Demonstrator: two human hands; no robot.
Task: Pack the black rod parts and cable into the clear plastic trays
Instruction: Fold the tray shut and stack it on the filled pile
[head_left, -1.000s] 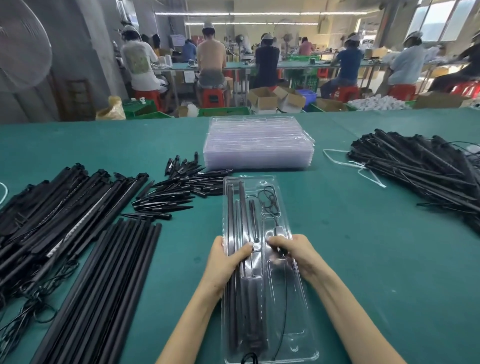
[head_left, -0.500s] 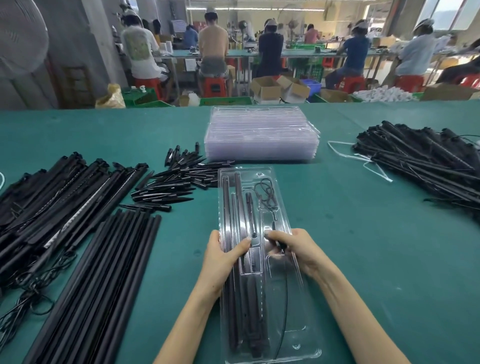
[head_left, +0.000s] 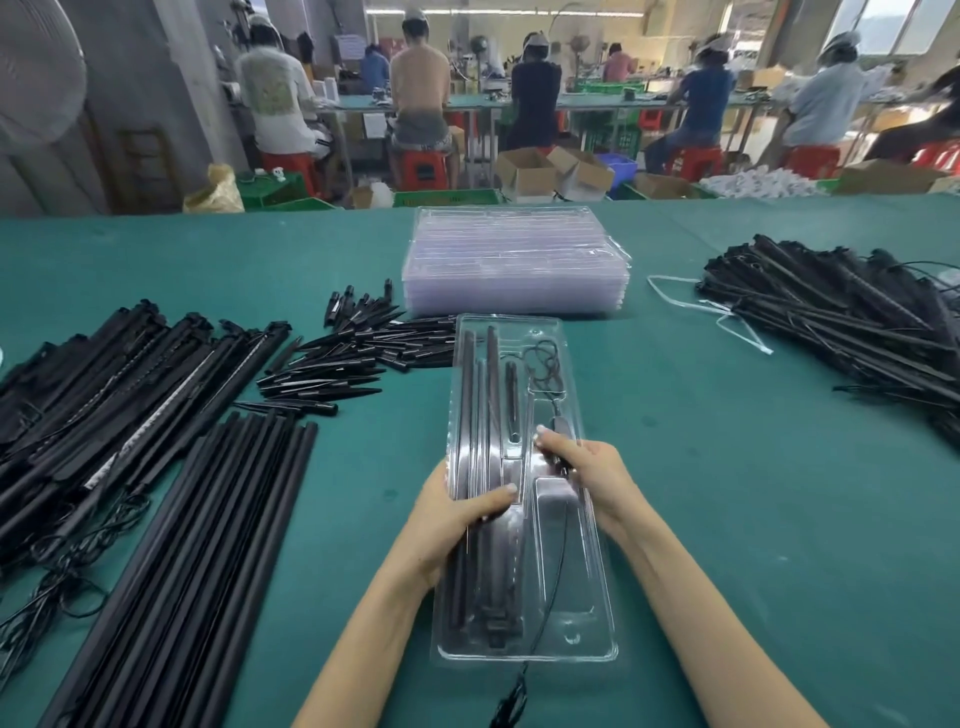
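Observation:
A clear plastic tray (head_left: 571, 613) lies lengthwise on the green table in front of me. Long black rods (head_left: 475, 415) fill its left channels, a short black spike (head_left: 511, 400) lies in the middle slot, and a thin black cable (head_left: 543, 364) is coiled at its far right and runs down past the near edge. My left hand (head_left: 457, 525) grips the tray's left side, thumb over the rods. My right hand (head_left: 587, 467) pinches a small black part of the cable at the tray's middle.
A stack of empty clear trays (head_left: 514, 265) stands behind the tray. Short black spikes (head_left: 353, 358) lie left of it, long black rods (head_left: 197, 561) and cabled bars (head_left: 104, 395) further left. Another heap of black parts (head_left: 841, 312) lies at the right. People work at far benches.
The tray and both hands sit slightly higher in view as the camera tilted. My right hand's fingers have shifted a little on the cable part; my left hand keeps its grip.

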